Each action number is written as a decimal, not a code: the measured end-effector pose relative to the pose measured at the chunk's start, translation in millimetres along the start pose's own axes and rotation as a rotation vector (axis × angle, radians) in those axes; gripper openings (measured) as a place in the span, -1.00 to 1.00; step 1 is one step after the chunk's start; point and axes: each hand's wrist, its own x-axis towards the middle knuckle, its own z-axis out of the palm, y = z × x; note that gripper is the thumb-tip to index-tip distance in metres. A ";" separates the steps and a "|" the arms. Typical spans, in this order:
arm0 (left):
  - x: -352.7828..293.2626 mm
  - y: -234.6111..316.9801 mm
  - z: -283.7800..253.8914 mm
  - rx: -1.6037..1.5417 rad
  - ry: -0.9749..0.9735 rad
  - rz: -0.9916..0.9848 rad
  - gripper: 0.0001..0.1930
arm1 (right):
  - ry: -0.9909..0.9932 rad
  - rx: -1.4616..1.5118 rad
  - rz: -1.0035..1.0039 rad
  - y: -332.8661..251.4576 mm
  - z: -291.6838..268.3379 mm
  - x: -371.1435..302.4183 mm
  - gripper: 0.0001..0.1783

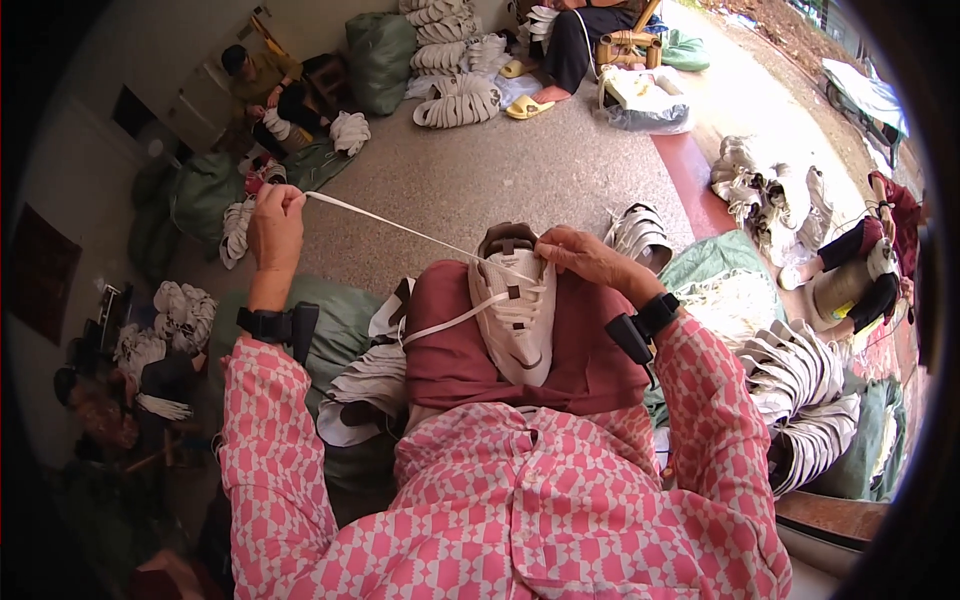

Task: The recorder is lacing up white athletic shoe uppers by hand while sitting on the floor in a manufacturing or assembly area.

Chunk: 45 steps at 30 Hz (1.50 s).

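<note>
On my lap lies a beige and white shoe upper, its toe pointing toward me and its brown-lined collar away from me. A flat white shoelace runs through several of its eyelets. My left hand, raised to the left, pinches this lace and holds it taut in a straight line from the upper. The lace's other length trails loosely over my left thigh. Beside the collar, on the right edge of the upper, my right hand grips with thumb and fingers; its fingertips partly cover the eyelets there.
Stacked shoe uppers lie by my left leg, more stacks at my right. A green sack with white laces lies to the right. Co-workers sit at the far left, left, far middle and right. A stuffed green sack stands behind.
</note>
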 end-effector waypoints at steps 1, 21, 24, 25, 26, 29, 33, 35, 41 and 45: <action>-17.0 6.1 3.2 -0.087 -0.028 -0.009 -0.87 | 0.002 -0.004 -0.002 -2.5 -1.9 -2.2 -0.56; -177.3 168.9 63.5 -1.359 -0.880 -0.840 -0.26 | 0.151 -0.689 -0.150 -36.9 51.3 -32.3 -0.86; -173.0 178.2 67.3 -1.396 -0.806 -0.727 -0.08 | 0.111 -0.266 -0.015 -39.7 48.4 -34.6 -0.88; -171.3 180.8 71.5 -1.336 -0.792 -0.587 -0.05 | 0.104 -0.271 -0.014 -41.0 50.2 -36.5 -0.88; -169.4 182.7 75.2 -1.271 -0.776 -0.451 -0.02 | 0.187 -0.430 -0.073 -42.6 53.0 -38.3 -0.86; -160.7 178.9 81.4 -1.136 -0.778 -0.377 -0.11 | 0.328 -0.561 -0.144 -35.0 55.6 -36.9 -0.84; -151.2 176.9 82.2 -1.080 -0.831 -0.395 -0.17 | 0.521 -0.299 -0.186 -19.8 63.3 -38.2 -0.84; -150.0 176.1 81.7 -1.100 -0.871 -0.425 -0.16 | 0.550 -0.239 -0.175 -17.6 65.9 -38.1 -0.83; -152.7 170.7 87.7 -1.142 -0.876 -0.412 -0.16 | 0.524 -0.484 -0.346 -18.3 63.6 -41.1 -0.87; -149.5 169.0 86.7 -1.200 -0.921 -0.412 -0.16 | 0.334 -0.421 -0.275 -24.3 57.1 -45.2 -0.90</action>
